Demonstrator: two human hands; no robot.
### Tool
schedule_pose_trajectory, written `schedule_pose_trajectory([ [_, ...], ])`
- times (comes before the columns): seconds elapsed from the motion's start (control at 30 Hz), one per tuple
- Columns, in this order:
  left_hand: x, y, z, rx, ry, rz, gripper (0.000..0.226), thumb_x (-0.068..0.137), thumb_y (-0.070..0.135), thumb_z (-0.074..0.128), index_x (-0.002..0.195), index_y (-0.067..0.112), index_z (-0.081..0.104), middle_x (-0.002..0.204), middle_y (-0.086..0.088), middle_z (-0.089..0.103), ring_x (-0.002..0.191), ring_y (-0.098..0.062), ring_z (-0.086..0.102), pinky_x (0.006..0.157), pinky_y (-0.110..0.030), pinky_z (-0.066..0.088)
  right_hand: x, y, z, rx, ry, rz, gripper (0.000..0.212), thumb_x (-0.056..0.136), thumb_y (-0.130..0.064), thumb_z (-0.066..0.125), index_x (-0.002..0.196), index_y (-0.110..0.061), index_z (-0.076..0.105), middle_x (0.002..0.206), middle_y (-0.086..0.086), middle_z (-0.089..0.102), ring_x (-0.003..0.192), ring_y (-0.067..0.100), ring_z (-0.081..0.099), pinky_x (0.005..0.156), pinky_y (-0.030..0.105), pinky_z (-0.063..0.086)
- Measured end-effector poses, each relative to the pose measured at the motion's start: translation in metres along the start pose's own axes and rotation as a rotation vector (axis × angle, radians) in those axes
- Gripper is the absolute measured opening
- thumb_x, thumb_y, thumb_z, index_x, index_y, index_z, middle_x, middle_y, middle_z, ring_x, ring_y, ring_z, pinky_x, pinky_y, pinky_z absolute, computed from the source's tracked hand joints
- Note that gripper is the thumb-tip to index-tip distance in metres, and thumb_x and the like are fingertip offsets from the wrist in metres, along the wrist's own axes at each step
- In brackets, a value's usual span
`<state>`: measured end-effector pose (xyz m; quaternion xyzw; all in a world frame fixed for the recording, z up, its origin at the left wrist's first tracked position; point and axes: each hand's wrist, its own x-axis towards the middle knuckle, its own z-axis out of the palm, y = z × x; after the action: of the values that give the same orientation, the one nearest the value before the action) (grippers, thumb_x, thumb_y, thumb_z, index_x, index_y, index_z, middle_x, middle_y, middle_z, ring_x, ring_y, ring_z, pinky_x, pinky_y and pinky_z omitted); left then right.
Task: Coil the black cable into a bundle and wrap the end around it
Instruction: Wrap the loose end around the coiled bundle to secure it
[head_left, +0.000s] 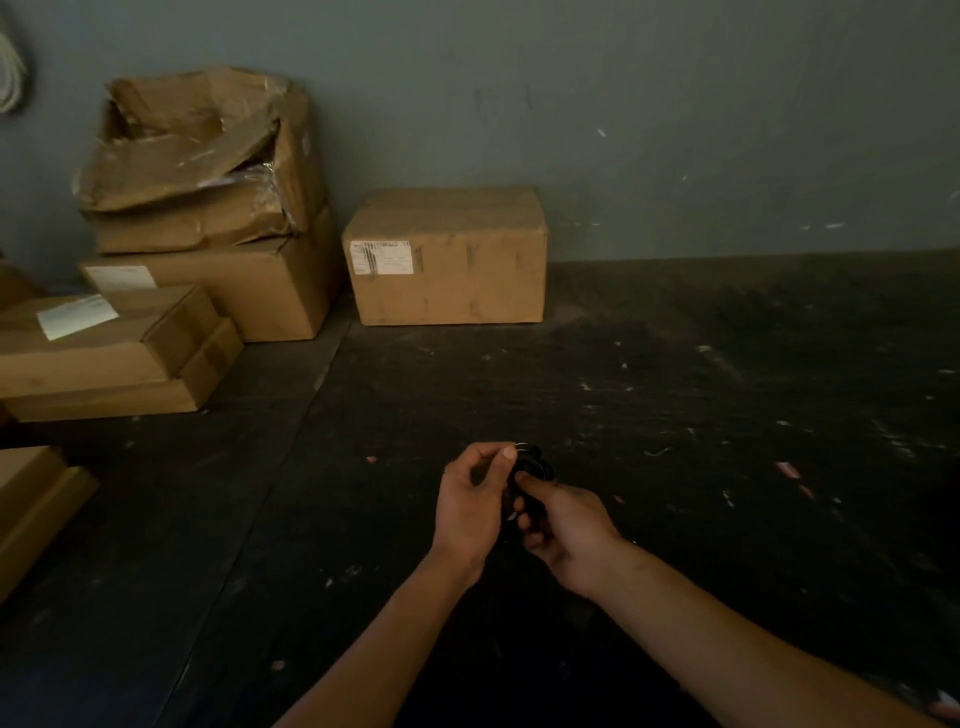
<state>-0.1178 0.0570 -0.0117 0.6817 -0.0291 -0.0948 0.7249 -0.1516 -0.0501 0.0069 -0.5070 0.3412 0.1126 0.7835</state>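
The scene is dim and underexposed, grainy throughout. The cardboard boxes (447, 254) at upper left catch the most light; the dark floor (727, 415) swallows detail. Lines bow towards the frame edges, and the lower corners fade into soft blackness.

The dark floor (675, 415) lies open toward its right edge. Cardboard boxes (447, 254) crowd its far-left corner against the wall (675, 130).

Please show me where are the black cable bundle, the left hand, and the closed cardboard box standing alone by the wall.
black cable bundle (535, 465): head view, on the coiled loops visible between the hands.
left hand (467, 504): head view, on the back of the hand.
closed cardboard box (467, 275): head view, on its front face.
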Motion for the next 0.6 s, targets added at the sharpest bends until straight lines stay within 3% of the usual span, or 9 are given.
schedule_pose_trajectory([
  [0.1, -0.002, 0.002, 0.0, -0.024, -0.013, -0.013, 0.017, 0.097, 0.021, 0.056, 0.107, 0.023, 0.07, 0.103, -0.001, 0.071, 0.082, -0.011, 0.069, 0.074, -0.028, 0.059, 0.002, 0.0, 0.002, 0.132, -0.031, 0.055, 0.016, 0.089, -0.018, 0.065, 0.103, -0.011, 0.07, 0.078, 0.006, 0.066, 0.061, 0.013, 0.055, 0.051, 0.024, 0.038],
  [0.27, -0.004, 0.002, -0.005, 0.011, -0.035, -0.025, 0.02, 0.095, 0.018, 0.058, 0.11, 0.024, 0.071, 0.11, 0.003, 0.071, 0.099, -0.01, 0.069, 0.088, -0.033, 0.058, 0.002, 0.001, 0.002, 0.198, -0.031, 0.077, 0.011, 0.087, -0.017, 0.067, 0.094, -0.01, 0.069, 0.071, 0.005, 0.063, 0.058, 0.013, 0.05, 0.053, 0.024, 0.034],
  [0.37, -0.002, 0.0, -0.007, 0.01, 0.024, -0.021, 0.021, 0.095, 0.014, 0.059, 0.109, 0.024, 0.071, 0.109, 0.005, 0.072, 0.102, -0.007, 0.068, 0.088, -0.029, 0.056, 0.004, 0.002, 0.0, 0.194, -0.094, 0.072, 0.017, 0.088, -0.017, 0.065, 0.101, -0.009, 0.071, 0.073, 0.006, 0.066, 0.059, 0.014, 0.052, 0.053, 0.025, 0.036],
  [0.47, 0.002, -0.002, -0.01, 0.027, 0.076, -0.027, 0.021, 0.093, 0.013, 0.062, 0.105, 0.027, 0.073, 0.108, 0.006, 0.073, 0.103, -0.007, 0.068, 0.089, -0.029, 0.056, 0.004, 0.001, -0.004, 0.082, -0.15, 0.014, 0.02, 0.09, -0.015, 0.061, 0.107, -0.01, 0.072, 0.086, 0.008, 0.068, 0.07, 0.016, 0.056, 0.061, 0.027, 0.043],
  [0.6, 0.002, -0.006, -0.014, 0.07, 0.114, -0.03, 0.02, 0.09, 0.012, 0.067, 0.102, 0.026, 0.075, 0.111, 0.002, 0.071, 0.105, -0.009, 0.067, 0.09, -0.03, 0.055, 0.001, -0.001, -0.007, -0.135, -0.071, -0.197, 0.017, 0.09, -0.007, 0.062, 0.106, -0.014, 0.066, 0.094, 0.01, 0.072, 0.08, 0.02, 0.065, 0.069, 0.031, 0.052],
])
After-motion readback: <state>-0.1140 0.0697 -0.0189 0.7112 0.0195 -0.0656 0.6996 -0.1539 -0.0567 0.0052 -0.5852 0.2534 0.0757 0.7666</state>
